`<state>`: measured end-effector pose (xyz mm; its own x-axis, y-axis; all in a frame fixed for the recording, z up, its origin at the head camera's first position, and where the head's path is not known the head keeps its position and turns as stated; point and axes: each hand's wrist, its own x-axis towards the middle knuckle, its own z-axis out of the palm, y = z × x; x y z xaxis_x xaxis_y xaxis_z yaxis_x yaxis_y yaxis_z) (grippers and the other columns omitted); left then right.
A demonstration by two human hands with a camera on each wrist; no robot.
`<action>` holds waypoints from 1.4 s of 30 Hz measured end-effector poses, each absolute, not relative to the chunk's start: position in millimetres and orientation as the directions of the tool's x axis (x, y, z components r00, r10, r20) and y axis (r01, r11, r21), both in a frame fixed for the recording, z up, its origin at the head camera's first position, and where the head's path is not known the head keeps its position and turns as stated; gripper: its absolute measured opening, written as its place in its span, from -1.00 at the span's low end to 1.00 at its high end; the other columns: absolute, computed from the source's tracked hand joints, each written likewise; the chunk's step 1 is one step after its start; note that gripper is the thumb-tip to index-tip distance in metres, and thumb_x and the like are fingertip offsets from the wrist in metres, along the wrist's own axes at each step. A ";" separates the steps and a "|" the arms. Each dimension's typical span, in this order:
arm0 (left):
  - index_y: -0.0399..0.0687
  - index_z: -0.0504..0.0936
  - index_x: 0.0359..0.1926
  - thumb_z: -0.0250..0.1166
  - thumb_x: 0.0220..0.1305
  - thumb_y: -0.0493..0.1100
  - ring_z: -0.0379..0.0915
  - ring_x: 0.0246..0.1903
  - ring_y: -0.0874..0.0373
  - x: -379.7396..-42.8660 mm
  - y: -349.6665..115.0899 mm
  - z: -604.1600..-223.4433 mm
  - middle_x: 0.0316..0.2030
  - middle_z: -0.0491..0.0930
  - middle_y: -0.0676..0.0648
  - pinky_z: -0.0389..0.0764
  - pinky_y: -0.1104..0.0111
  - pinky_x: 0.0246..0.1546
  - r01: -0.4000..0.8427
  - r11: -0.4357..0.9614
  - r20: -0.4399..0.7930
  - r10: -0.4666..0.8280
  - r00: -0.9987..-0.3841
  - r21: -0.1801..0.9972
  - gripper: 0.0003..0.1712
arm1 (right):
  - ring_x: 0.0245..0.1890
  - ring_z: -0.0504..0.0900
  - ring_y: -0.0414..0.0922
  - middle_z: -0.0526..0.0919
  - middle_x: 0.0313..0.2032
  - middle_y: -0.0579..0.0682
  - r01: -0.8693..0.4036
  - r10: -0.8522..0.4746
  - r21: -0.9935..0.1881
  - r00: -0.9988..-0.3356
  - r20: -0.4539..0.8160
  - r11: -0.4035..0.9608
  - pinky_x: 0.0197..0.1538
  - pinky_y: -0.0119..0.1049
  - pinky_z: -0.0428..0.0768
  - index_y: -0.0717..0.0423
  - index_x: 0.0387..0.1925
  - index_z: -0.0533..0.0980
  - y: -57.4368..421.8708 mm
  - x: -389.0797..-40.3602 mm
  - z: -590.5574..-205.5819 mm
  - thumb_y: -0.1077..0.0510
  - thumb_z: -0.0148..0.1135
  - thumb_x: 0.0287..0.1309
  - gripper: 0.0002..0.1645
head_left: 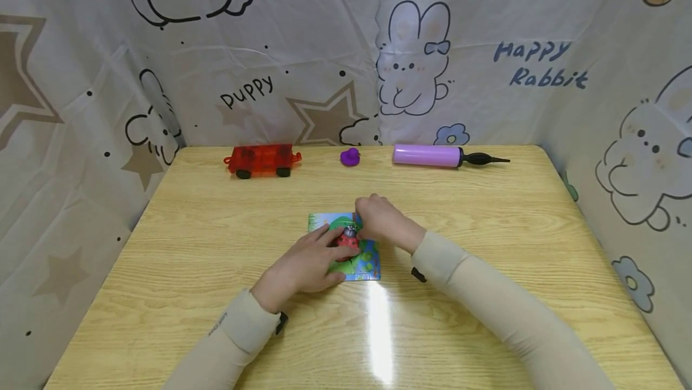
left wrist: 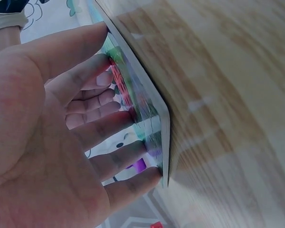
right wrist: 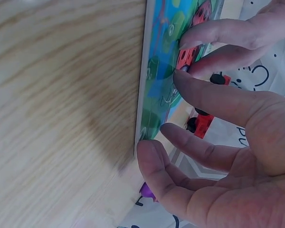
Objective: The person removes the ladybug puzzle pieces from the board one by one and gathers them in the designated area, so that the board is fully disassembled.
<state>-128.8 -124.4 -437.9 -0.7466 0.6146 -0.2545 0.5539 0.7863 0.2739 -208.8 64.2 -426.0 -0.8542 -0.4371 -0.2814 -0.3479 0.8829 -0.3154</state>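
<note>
White cartoon-printed cloth hangs round the wooden table, presumably as a backdrop (a busy one, all puppies and rabbits). The ladybug board lies mid-table, face up, where both arms reach it comfortably. The left hand rests across it with fingers spread apart, tips on the surface, likely to keep it from sliding. The right hand works at the far right corner, fingers bent, thumb apart from them; whether they pinch anything there, I cannot tell. Along the far edge, seemingly set back to give the hands room, sit a lilac pump, a red wagon and a purple duck.
</note>
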 end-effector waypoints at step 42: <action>0.27 0.33 0.59 0.30 0.42 0.32 0.18 0.50 -0.26 -133.9 -121.6 -438.6 0.55 0.26 -0.16 0.18 -0.25 0.54 0.567 0.811 -0.254 0.584 -0.771 0.143 -0.18 | 0.08 0.52 0.16 0.57 0.13 0.27 -0.595 -0.653 -0.337 -0.753 -0.085 0.730 0.22 0.00 0.62 0.30 0.28 0.60 87.0 -192.0 -444.4 0.11 0.49 0.26 -0.38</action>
<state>-133.9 -121.6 -438.6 -0.7709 0.5839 -0.2545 0.5673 0.8111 0.1425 -192.0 87.0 -444.4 -0.7526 -0.6530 -0.0847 -0.5950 0.7295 -0.3373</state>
